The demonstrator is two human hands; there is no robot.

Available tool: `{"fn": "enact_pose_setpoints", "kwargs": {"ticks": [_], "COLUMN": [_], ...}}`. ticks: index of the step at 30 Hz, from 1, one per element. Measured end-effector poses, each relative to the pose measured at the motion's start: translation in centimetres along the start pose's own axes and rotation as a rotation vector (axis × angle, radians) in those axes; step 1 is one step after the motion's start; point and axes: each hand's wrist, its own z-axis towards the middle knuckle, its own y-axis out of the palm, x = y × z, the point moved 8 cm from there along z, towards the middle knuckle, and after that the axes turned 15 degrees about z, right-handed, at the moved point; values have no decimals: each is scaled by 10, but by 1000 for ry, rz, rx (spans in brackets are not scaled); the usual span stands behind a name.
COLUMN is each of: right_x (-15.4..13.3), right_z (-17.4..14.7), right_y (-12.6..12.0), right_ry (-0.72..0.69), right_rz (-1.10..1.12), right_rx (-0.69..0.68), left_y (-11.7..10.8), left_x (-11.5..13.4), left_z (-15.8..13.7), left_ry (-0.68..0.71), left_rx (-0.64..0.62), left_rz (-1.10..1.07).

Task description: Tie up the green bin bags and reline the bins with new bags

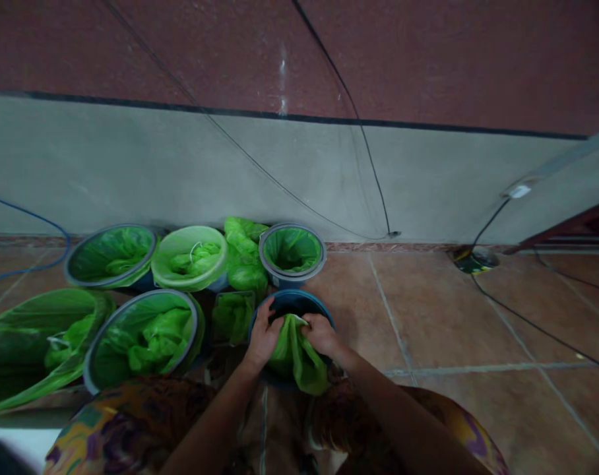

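Note:
Between my knees stands a blue bucket (313, 298), its dark inside partly covered by my hands. A green mesh-like bag (299, 363) is bunched over its near side and drapes down the front. My left hand (264, 335) grips the bag's left side near the rim, thumb on top. With fingers closed, my right hand (323, 335) pinches the bag's upper right edge, where a small white bit shows. To the left of the bucket sits a small square basket (233, 316) with green material in it.
Lined buckets stand left: a grey-rimmed one (112, 254), a pale green one (189, 257), a nearer grey-rimmed one (144, 340) and a large one (37, 356). Behind are a green bag pile (245, 254) and stacked buckets (293, 254). Cables (541, 326) cross the tiled floor right.

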Motion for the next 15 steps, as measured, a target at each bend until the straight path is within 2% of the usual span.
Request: {"fn": "enact_pose_setpoints", "kwargs": {"ticks": [1, 3, 5, 7, 9, 11, 13, 15], "right_x": [3, 7, 10, 9, 5, 4, 8, 7], "right_z": [0, -1, -1, -3, -7, -17, -31, -39], "right_y": [-2, -7, -15, -28, -40, -46, -46, -44], "right_ry": [23, 67, 114, 157, 187, 238, 303, 315], "right_rz": [26, 89, 104, 34, -128, -328, -478, -532], "right_rx": [45, 95, 118, 114, 23, -161, -348, -411], "left_y": [1, 8, 15, 14, 4, -10, -22, -28], "left_x": [-8, -16, -19, -18, -8, 11, 33, 48], "left_z": [-5, -17, -27, -32, -26, -15, -3, 3], "left_ry": [-72, -136, -121, -77, 0, 131, 283, 408], "left_rx": [-11, -112, -264, -346, -322, -234, -124, -51], "left_rz": [9, 135, 375, 629, 816, 894, 876, 811]}}
